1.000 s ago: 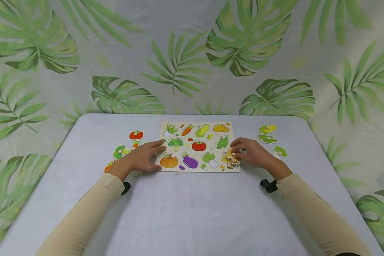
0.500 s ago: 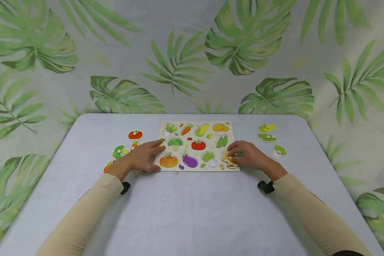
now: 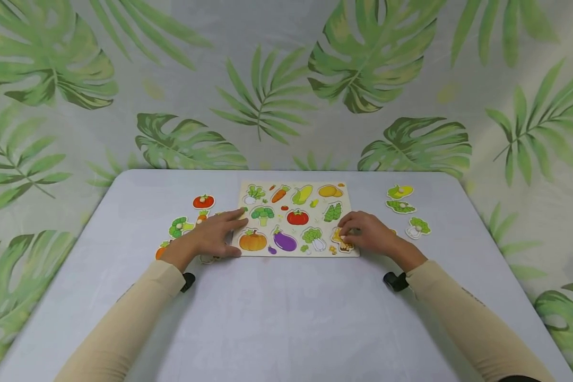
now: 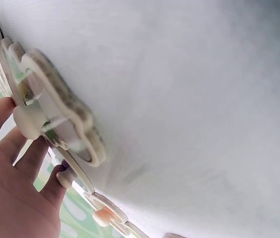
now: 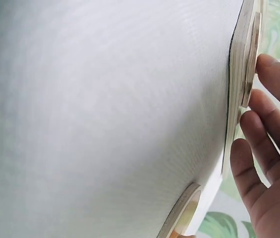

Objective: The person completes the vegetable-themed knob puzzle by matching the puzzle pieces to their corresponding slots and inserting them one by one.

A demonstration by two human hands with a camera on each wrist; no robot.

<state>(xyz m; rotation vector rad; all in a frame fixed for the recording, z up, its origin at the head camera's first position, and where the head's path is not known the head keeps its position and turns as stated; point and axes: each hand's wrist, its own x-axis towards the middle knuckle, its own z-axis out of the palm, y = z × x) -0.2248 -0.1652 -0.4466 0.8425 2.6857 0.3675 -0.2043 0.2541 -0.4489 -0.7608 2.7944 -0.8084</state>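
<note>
A flat wooden puzzle board [image 3: 315,252] with printed vegetables lies on the table. My left hand [image 3: 215,237] rests at its left edge, fingers spread, the tips on the board. Under and beside that hand lie loose knobbed pieces, partly hidden by it; one knobbed piece [image 4: 63,109] shows close up in the left wrist view. At the board's front right corner, my right hand [image 3: 367,232] holds a mushroom puzzle piece [image 3: 346,247] over the printed mushrooms, thumb and fingers bent at it. In the right wrist view this piece [image 5: 252,64] sits against the board's face, its knob out of sight.
Left of the board lie a tomato piece [image 3: 203,201], a broccoli piece [image 3: 179,227] and other pieces. To the right are a corn piece [image 3: 400,191], a green pea-like piece [image 3: 401,207] and a cabbage piece [image 3: 417,227]. A leaf-patterned curtain [image 3: 277,79] hangs behind the table.
My right hand has moved slightly left and lowered the mushroom piece from a tilted, offset position onto the printed mushrooms. My left hand stays in place.
</note>
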